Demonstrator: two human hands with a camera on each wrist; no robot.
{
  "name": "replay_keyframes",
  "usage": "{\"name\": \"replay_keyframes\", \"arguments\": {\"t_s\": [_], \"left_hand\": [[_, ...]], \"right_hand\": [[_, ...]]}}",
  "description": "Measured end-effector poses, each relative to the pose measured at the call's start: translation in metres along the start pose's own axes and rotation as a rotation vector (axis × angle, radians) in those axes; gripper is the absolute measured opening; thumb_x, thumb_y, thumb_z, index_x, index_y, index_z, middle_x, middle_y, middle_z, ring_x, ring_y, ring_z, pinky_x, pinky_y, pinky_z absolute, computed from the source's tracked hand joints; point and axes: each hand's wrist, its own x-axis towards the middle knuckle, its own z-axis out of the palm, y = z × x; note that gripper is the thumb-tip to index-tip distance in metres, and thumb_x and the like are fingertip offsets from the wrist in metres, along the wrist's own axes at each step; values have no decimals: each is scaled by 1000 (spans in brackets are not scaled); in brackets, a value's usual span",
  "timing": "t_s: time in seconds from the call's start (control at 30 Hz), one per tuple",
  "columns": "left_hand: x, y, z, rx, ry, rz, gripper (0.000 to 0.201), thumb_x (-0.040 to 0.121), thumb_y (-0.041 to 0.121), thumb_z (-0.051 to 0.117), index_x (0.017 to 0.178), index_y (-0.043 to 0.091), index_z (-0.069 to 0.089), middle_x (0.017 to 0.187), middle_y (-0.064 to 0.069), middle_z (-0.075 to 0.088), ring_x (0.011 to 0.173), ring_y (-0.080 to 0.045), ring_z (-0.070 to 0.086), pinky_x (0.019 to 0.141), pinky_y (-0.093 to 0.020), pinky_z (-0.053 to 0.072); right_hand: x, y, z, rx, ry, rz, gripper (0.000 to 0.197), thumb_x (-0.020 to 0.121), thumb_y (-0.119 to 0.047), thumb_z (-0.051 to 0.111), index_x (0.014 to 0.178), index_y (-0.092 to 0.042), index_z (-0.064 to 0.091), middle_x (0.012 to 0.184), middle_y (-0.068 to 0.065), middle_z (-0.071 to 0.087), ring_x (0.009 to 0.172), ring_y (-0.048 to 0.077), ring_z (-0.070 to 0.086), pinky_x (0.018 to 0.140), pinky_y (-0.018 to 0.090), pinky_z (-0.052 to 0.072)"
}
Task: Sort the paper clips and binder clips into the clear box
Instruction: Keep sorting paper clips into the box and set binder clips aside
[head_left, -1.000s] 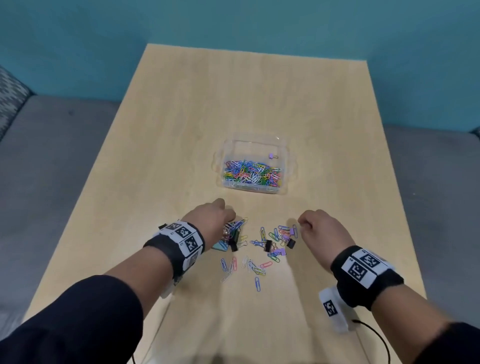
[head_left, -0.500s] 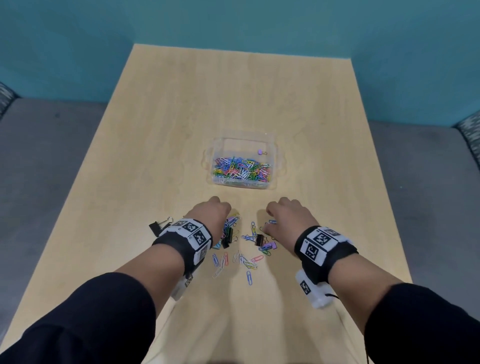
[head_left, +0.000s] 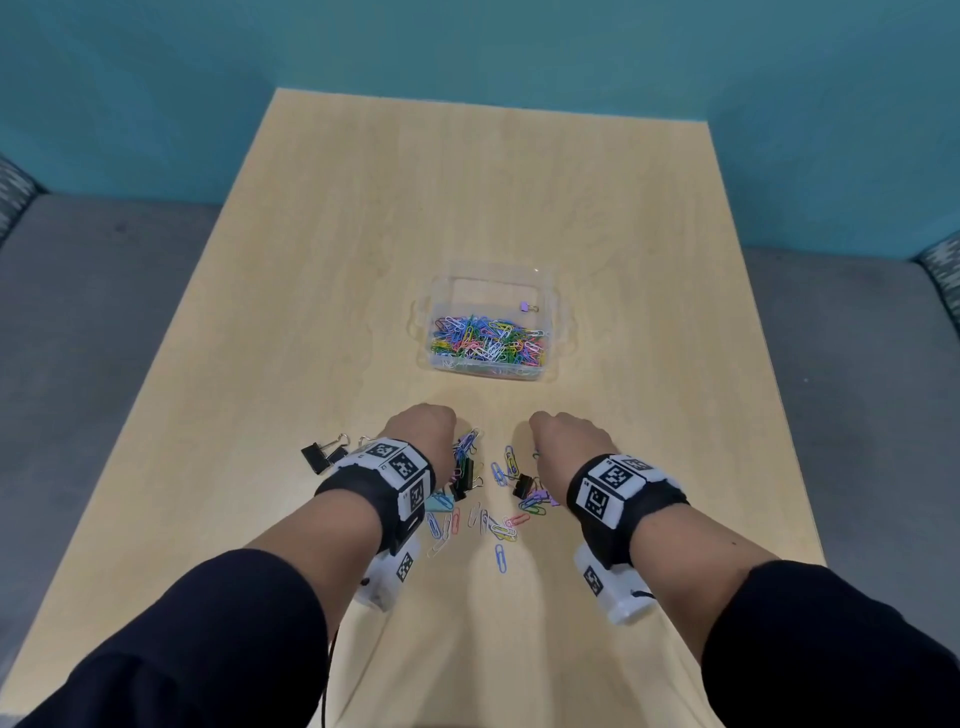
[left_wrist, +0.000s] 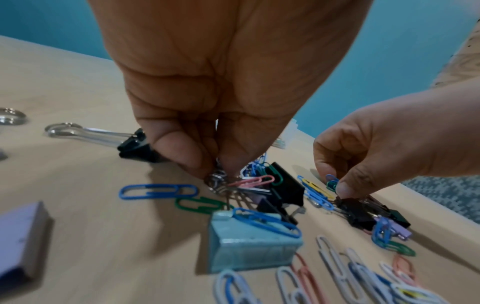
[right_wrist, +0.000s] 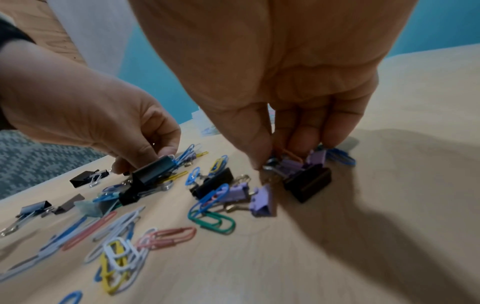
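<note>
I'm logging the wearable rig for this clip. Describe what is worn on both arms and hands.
Both arms wear dark navy sleeves pushed up the forearm. Each wrist carries a black wristband topped with white square tags printed in black patterns, and a white camera unit hangs beneath. A thin black cable trails from the left unit. The left hand and right hand are bare.

Left hand (left_wrist: 207, 82) is over the table (left_wrist: 64, 86), fingertips (left_wrist: 182, 152) pinched on a bunch of wire handles (left_wrist: 217, 182) — binder clips hang tangled beneath, among them a pale blue clip (left_wrist: 249, 244) with a blue paper clip (left_wrist: 267, 222) across it. Right hand (left_wrist: 384, 148) pinches a black clip (left_wrist: 358, 211) nearby. Loose paper clips (left_wrist: 337, 273) lie scattered in front — a further black clip (left_wrist: 135, 148) lies behind the fingers.
</note>
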Motion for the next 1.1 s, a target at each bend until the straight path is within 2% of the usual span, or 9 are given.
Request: {"name": "replay_keyframes", "arguments": {"t_s": [0.13, 0.3, 0.43, 0.53, 0.67, 0.77, 0.9, 1.0, 1.1], "left_hand": [[-2, -4, 6, -40, 41, 9, 9, 81, 6, 52, 86, 13, 49, 81, -3, 49, 75, -25, 51, 63, -31, 41], [-9, -12, 4, -150, 88, 43, 9, 78, 7, 51, 84, 15, 48, 80, -5, 55, 73, -24, 49, 59, -28, 35], [-15, -28, -6, -450, 121, -42, 6, 74, 11, 56, 74, 17, 55, 66, 1, 60, 63, -19, 58, 51, -27, 42], [-16, -37, -29, -720, 127, -53, 8, 71, 2, 57, 72, 10, 57, 54, -7, 62, 45, -20, 56, 45, -29, 47], [-4, -40, -64, -886, 175, -5, 13, 72, -7, 59, 73, 5, 56, 51, -9, 60, 46, -21, 56, 50, -31, 48], [9, -35, -85, -921, 219, 37, 15, 74, -8, 61, 72, 6, 55, 52, -9, 58, 47, -19, 57, 49, -30, 51], [26, -22, -103, -917, 314, 75, 12, 74, -4, 64, 74, 6, 57, 58, -10, 59, 46, -17, 56, 46, -24, 50], [33, -22, -101, -893, 360, 73, 16, 76, 7, 69, 89, 12, 61, 69, -2, 62, 54, -19, 63, 58, -30, 56], [28, -33, -86, -747, 399, 33, 9, 81, 12, 62, 89, 18, 62, 76, 0, 65, 61, -22, 66, 63, -35, 56]], "right_hand": [[1, 2, 4, 4, 10, -85, 21, 78, 1, 50, 87, -15, 38, 82, 6, 43, 71, 29, 49, 63, 35, 44], [3, 9, 1, 51, -10, -133, 17, 78, 1, 46, 88, -13, 44, 83, 6, 46, 74, 29, 50, 61, 33, 40], [2, 23, -14, 317, 52, -24, 16, 75, -4, 49, 85, -15, 54, 82, 4, 60, 71, 25, 57, 57, 28, 42], [10, 32, -36, 621, 131, 34, 12, 74, -6, 56, 77, -18, 59, 69, -1, 60, 59, 21, 55, 55, 25, 43], [27, 28, -77, 827, 145, -5, 17, 71, 3, 60, 72, -14, 59, 59, 3, 57, 53, 19, 50, 54, 25, 40], [43, 20, -100, 805, 173, -32, 14, 71, 2, 60, 77, -10, 60, 60, 2, 58, 48, 13, 49, 47, 18, 38], [69, 10, -115, 699, 217, -37, 13, 72, -5, 64, 75, -17, 60, 68, -1, 60, 59, 16, 54, 58, 24, 44], [77, 10, -114, 655, 198, -51, 16, 76, -19, 71, 90, -19, 64, 82, -1, 65, 73, 18, 61, 70, 27, 48], [65, 26, -106, 583, 246, -43, 18, 83, -20, 64, 100, -18, 65, 90, -1, 64, 83, 19, 60, 74, 27, 45]]}}
